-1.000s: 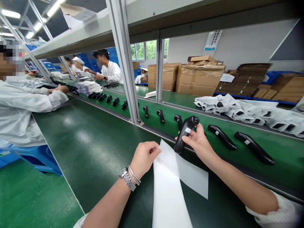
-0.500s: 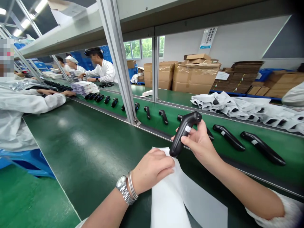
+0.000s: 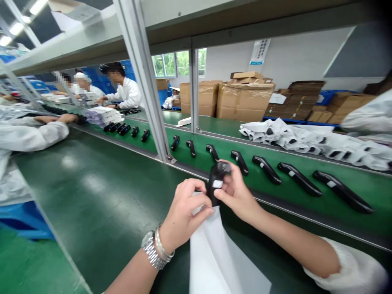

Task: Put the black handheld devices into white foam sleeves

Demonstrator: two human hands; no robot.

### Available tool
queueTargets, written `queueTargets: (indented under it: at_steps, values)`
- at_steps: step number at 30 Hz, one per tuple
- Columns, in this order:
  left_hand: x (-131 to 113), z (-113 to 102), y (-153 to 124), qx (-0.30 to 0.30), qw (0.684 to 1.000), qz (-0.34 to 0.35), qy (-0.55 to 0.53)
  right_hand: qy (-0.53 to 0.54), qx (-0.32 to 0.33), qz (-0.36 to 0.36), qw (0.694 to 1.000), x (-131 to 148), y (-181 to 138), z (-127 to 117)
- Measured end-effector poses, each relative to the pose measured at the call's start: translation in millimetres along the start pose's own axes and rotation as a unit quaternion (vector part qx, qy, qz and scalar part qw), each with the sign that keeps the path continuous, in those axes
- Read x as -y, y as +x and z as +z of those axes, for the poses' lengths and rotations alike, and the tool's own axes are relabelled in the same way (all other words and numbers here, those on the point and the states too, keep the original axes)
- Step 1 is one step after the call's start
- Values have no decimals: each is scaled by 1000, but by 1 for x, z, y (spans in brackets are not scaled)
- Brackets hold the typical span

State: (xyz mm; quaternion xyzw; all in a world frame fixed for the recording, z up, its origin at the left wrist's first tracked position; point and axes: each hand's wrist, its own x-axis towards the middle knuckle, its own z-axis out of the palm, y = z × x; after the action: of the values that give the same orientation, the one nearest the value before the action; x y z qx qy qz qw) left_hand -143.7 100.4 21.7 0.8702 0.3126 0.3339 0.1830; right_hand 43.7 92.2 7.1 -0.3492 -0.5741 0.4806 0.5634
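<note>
My right hand (image 3: 237, 194) grips a black angled handheld device (image 3: 215, 179) with a small white label. Its lower end is inside the mouth of a white sleeve-like bag (image 3: 211, 253), so that end is hidden. With fingers pinched at the bag's upper edge, my left hand (image 3: 186, 208) holds the bag right beside the device. The lower part of the bag hangs toward me over the green worktop. Similar black devices lie in a row on the green belt beyond my hands, the nearest black device (image 3: 266, 168) just past my right hand.
A metal post (image 3: 143, 81) rises between worktop (image 3: 101, 196) and belt, under an overhead shelf (image 3: 245, 20). White-wrapped items (image 3: 294, 136) are piled at the far right, with cardboard boxes (image 3: 245, 100) behind. A co-worker's sleeve (image 3: 33, 134) reaches in at left; other people sit farther back.
The device has come down and left in my right hand, its lower end now in the bag's mouth. My left hand has shifted slightly up and left with the bag edge.
</note>
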Motion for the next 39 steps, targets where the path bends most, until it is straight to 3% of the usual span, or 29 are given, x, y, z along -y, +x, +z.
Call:
queueTargets:
  at_steps: [3,6,8,12,15,19,21,24,28,31,33,34,35,36,37,39]
  values:
    - [-1,2,0,-57,997,-35,-35,-42,49,7,998,0,-3,5]
    - [6,4,3,-110,991,-71,-42,46,86,119,988,-6,-5,8]
    - [14,3,6,-115,986,-108,-63,136,90,193,967,-13,-6,9]
    - [25,1,10,-60,984,-145,-85,227,106,270,929,-22,-10,12]
    - [23,4,12,-41,989,-127,-69,212,86,265,937,-18,-12,12]
    - [11,12,10,-28,990,-129,-56,83,38,165,982,-11,-14,10]
    - [8,16,8,-36,988,-141,-56,10,29,130,991,-13,-15,10]
    - [6,20,5,-59,986,-148,-58,-35,46,133,989,-18,-20,14]
    - [11,25,7,-83,984,-147,-49,34,73,174,982,-12,-30,7]
    - [23,24,11,-26,988,-149,-28,-5,-20,145,989,15,-37,-42]
    - [35,18,12,2,984,-175,12,-198,-131,106,966,39,-41,-103]
    - [42,15,12,16,980,-195,37,-337,-195,85,917,51,-45,-140]
    - [49,12,13,32,973,-220,64,-481,-248,72,838,62,-51,-179]
    - [55,10,12,54,964,-245,87,-607,-282,87,738,72,-59,-217]
    - [61,8,12,79,955,-267,104,-646,-303,99,693,80,-68,-253]
    - [66,8,11,124,941,-288,123,-683,-328,116,643,91,-91,-311]
